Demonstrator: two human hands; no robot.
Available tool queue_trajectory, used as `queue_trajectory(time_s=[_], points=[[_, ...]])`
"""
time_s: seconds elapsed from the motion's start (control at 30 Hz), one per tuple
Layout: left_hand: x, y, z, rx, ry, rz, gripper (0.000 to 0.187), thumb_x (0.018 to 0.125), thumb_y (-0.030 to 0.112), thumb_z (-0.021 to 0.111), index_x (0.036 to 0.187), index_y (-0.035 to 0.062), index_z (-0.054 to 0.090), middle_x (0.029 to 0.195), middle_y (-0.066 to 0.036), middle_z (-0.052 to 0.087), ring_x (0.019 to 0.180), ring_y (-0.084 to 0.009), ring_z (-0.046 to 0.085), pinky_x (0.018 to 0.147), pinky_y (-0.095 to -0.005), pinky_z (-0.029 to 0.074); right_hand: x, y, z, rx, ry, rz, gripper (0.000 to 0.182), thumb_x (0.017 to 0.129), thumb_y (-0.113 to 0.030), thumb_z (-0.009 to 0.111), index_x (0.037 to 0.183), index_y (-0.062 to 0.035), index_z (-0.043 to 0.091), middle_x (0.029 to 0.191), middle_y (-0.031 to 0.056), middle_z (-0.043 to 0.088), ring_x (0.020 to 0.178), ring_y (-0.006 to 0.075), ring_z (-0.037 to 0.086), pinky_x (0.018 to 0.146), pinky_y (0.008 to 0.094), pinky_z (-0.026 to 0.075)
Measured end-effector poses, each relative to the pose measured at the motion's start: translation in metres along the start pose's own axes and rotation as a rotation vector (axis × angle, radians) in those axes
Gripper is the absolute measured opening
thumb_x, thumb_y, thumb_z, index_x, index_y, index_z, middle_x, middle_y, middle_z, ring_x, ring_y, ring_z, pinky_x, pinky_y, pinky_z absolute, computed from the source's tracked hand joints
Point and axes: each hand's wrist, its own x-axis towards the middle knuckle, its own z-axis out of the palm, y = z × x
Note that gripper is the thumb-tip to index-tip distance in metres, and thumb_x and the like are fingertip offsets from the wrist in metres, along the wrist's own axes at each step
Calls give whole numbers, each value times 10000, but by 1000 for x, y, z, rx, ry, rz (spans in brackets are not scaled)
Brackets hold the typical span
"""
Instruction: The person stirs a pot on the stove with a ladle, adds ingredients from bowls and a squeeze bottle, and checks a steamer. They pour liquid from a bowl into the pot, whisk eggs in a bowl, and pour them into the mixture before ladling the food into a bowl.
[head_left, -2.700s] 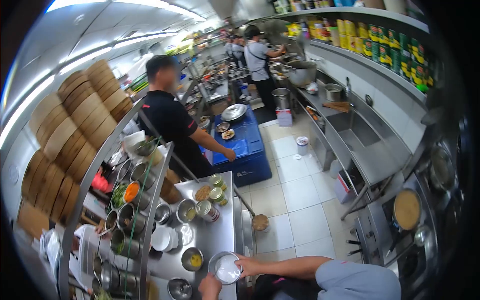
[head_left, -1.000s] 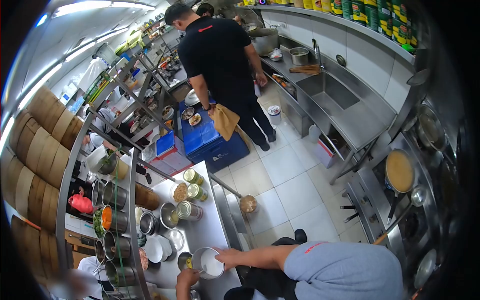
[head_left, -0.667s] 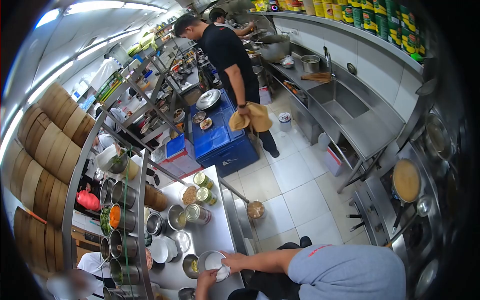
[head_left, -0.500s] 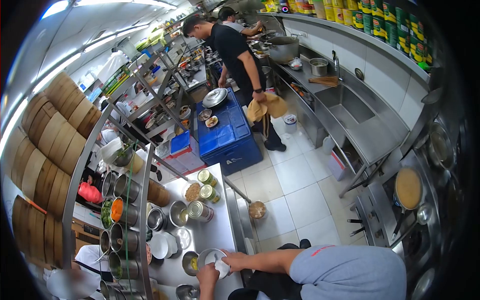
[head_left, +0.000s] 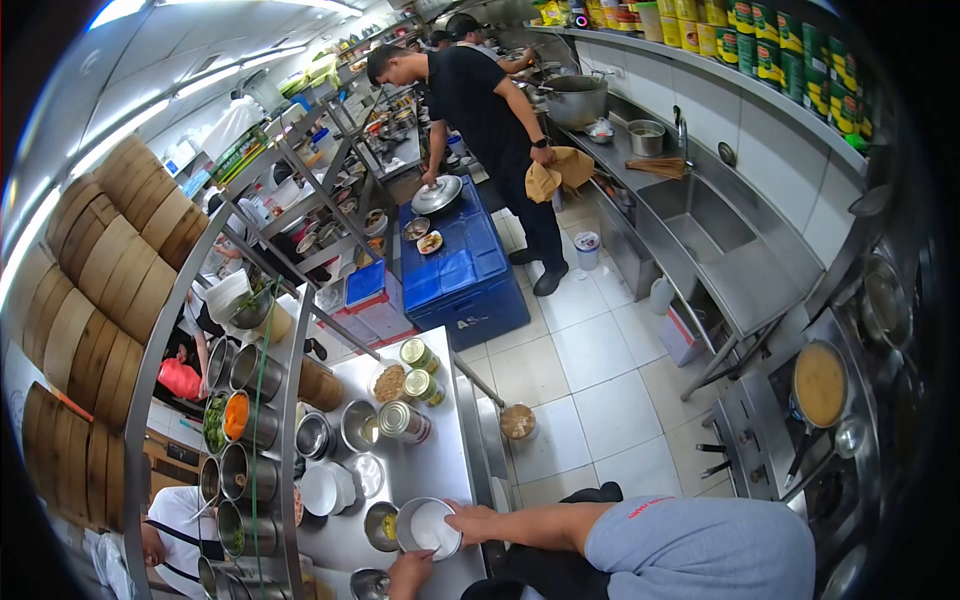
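A round metal pot [head_left: 405, 537] with white contents rests at the front edge of the steel counter. My right hand [head_left: 470, 522] grips its rim, thumb and fingers closed on the near wall. My left hand [head_left: 409, 573] is beside the pot's lower rim, fingers curled and closed, with a small thin thing reaching toward the white contents; I cannot make out what it is. Touching the pot's left side is a small metal bowl [head_left: 372, 518] with something yellow in it. Another metal bowl [head_left: 368, 583] sits near my left hand, partly cut off.
Cans [head_left: 404, 424], white bowls [head_left: 321, 489] and metal bowls share the steel counter [head_left: 453, 440]. A shelf post [head_left: 287, 440] and metal tins stand at left. A stove [head_left: 760, 450] with a filled pan is at right. A co-worker [head_left: 470, 110] stands behind the blue cooler [head_left: 455, 275].
My left hand has drawn back from over the pot to its lower rim. My right hand keeps its hold. The co-worker has reached a hand onto the lid on the cooler.
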Motion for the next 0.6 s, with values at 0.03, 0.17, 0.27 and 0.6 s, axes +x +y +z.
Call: queue_trajectory(time_s=[0.03,0.17,0.27,0.6], points=[[0,12,2,-5,2,-3,328,892,386,595,1166,300,753,1047,-158,736,996,-387,700,899,-480,553,0,0,-2,-4,-3,-3,607,734,-406,833,1162,-54,585,1525,220,323,1091,453,621,921,530,535],[16,55,5,98,225,72,295,842,269,613,1089,238,772,960,-152,750,901,-370,727,804,-510,574,-1,-1,-2,26,-12,6,612,731,-417,840,1174,-77,591,1538,220,313,1121,453,606,928,532,530],[36,48,0,207,272,-15,280,778,200,631,1008,116,766,927,-165,751,886,-368,731,788,-494,577,-3,-3,-3,7,-12,9,599,735,-419,838,1170,-89,592,1541,219,311,1134,454,597,932,536,525],[-6,7,-10,233,103,-52,252,811,265,632,1000,201,784,958,-149,752,906,-372,720,799,-501,574,-4,-3,-2,6,-4,22,543,751,-423,826,1097,-84,580,1555,222,298,1133,457,594,925,540,526]])
